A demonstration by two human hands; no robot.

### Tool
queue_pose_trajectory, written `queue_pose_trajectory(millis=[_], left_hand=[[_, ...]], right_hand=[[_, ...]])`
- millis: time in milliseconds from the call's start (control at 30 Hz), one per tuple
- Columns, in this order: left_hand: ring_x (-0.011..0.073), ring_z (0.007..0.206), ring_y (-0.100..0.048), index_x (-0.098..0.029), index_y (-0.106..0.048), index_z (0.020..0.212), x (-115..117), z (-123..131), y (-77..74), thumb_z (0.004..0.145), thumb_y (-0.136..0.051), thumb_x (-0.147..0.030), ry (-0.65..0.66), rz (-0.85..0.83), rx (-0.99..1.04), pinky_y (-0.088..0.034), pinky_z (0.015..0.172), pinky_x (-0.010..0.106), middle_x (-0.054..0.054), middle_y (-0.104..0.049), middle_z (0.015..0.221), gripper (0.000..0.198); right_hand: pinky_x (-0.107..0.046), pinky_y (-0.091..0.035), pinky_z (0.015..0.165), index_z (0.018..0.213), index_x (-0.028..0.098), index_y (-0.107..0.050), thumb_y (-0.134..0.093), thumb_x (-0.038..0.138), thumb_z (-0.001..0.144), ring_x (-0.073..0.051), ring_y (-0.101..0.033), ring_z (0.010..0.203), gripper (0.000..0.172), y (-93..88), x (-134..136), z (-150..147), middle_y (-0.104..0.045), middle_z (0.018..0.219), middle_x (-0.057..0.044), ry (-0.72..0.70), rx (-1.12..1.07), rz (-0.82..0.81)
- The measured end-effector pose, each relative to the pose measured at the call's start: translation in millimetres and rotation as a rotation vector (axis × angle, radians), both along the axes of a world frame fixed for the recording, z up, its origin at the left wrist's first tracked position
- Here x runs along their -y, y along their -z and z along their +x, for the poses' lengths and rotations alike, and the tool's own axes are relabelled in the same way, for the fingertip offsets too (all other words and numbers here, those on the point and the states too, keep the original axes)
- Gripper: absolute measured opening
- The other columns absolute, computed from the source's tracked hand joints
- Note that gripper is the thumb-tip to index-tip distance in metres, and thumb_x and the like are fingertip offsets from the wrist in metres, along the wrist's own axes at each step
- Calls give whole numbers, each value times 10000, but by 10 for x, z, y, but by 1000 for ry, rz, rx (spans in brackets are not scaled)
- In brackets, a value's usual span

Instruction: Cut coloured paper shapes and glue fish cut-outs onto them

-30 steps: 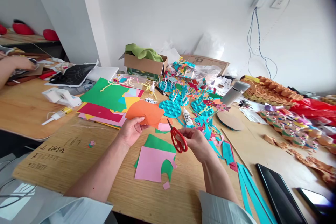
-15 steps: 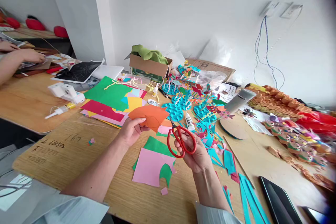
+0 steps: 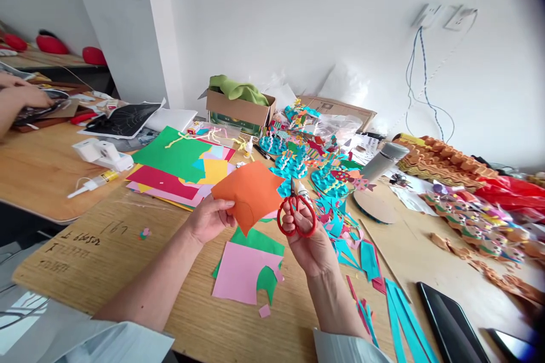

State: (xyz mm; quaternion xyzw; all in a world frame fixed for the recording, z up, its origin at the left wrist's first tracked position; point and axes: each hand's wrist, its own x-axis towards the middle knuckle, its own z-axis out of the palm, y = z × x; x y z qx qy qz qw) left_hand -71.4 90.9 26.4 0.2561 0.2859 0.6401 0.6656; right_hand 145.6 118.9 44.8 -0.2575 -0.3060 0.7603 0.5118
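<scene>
My left hand (image 3: 209, 219) pinches a sheet of orange paper (image 3: 249, 191) with a curved cut edge, holding it up above the table. My right hand (image 3: 305, 241) holds red-handled scissors (image 3: 297, 215) with the blades pointing up, just right of the orange sheet and apart from it. Below my hands, a pink paper sheet (image 3: 240, 273) lies over a green paper sheet (image 3: 258, 242). Both have cut edges, and a small pink scrap (image 3: 264, 311) lies nearby.
A stack of coloured paper (image 3: 179, 167) lies left of my hands, and turquoise paper crafts (image 3: 289, 167) stand beyond them. Further off are a cardboard box (image 3: 238, 108), a steel flask (image 3: 383, 160), a black tablet (image 3: 451, 317) and a co-worker's hands (image 3: 25, 99).
The orange sheet has turned and now shows a broader, flatter face. The scissors have rotated until their blades point upward. The whole view has shifted slightly.
</scene>
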Motion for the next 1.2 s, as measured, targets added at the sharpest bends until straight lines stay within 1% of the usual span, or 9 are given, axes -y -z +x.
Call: queue_pose_trajectory(millis=[133, 200, 300, 400, 467, 600, 733, 933, 1200], left_hand=[[124, 426, -581, -113, -690, 876, 33, -5, 7, 570, -766, -131, 134, -22, -86, -441, 288, 205, 30, -700, 736, 316], [115, 411, -566, -115, -685, 896, 38, -2, 14, 584, -760, -152, 204, -26, -167, -449, 296, 208, 26, -688, 720, 323], [118, 455, -579, -123, -673, 938, 30, 8, 27, 591, -764, -209, 284, -44, -304, -460, 322, 204, 34, -684, 745, 369], [121, 508, -591, -133, -662, 942, 14, 19, 38, 572, -781, -237, 295, -64, -374, -469, 344, 202, 40, -685, 795, 402], [116, 514, -585, -138, -655, 943, 6, 28, 42, 577, -785, -251, 277, -74, -419, -474, 356, 205, 37, -680, 803, 404], [118, 546, -579, -145, -640, 950, -3, 52, 41, 585, -784, -260, 223, -76, -507, -474, 368, 203, 22, -663, 781, 409], [112, 532, -556, -133, -632, 904, -8, 68, 35, 585, -770, -284, 216, -61, -551, -454, 355, 195, 21, -653, 741, 380], [111, 517, -540, -115, -641, 875, -9, 82, 11, 578, -752, -285, 201, -66, -619, -422, 344, 182, 28, -648, 699, 360], [123, 494, -571, -128, -663, 851, -10, 114, 7, 647, -748, -412, 189, -64, -644, -393, 344, 179, 58, -690, 704, 361]], right_hand=[[-144, -409, 406, 817, 231, -698, -857, 306, 598, -46, -485, 463, 281, 35, -22, -21, -681, 714, 19, 142, 38, -21], [-179, -431, 417, 815, 247, -693, -813, 462, 628, -73, -511, 454, 309, 49, -36, -21, -671, 662, 24, 176, 72, -32], [-222, -488, 482, 878, 264, -701, -753, 623, 614, -112, -593, 534, 448, 63, -36, -20, -713, 773, 4, 166, 102, -15], [-246, -536, 610, 935, 289, -704, -830, 516, 566, -152, -668, 715, 451, 67, -11, -22, -731, 925, 7, 151, 91, 28], [-256, -540, 647, 943, 286, -711, -811, 474, 618, -168, -680, 777, 389, 67, -2, -23, -733, 933, 4, 123, 88, 27], [-258, -537, 643, 897, 263, -715, -750, 501, 681, -173, -687, 787, 323, 92, -40, -18, -739, 896, 1, 110, 87, -60], [-250, -525, 586, 932, 211, -709, -736, 568, 675, -174, -680, 743, 441, 156, -80, -23, -736, 883, -40, 99, 139, -97], [-228, -513, 587, 1037, 229, -646, -876, 272, 531, -155, -653, 748, 557, 258, -48, -38, -707, 930, -4, 174, 340, 33], [-201, -372, 461, 1061, 215, -622, -814, 325, 607, -107, -520, 620, 506, 345, -92, -31, -665, 903, 1, 384, 576, 240]])
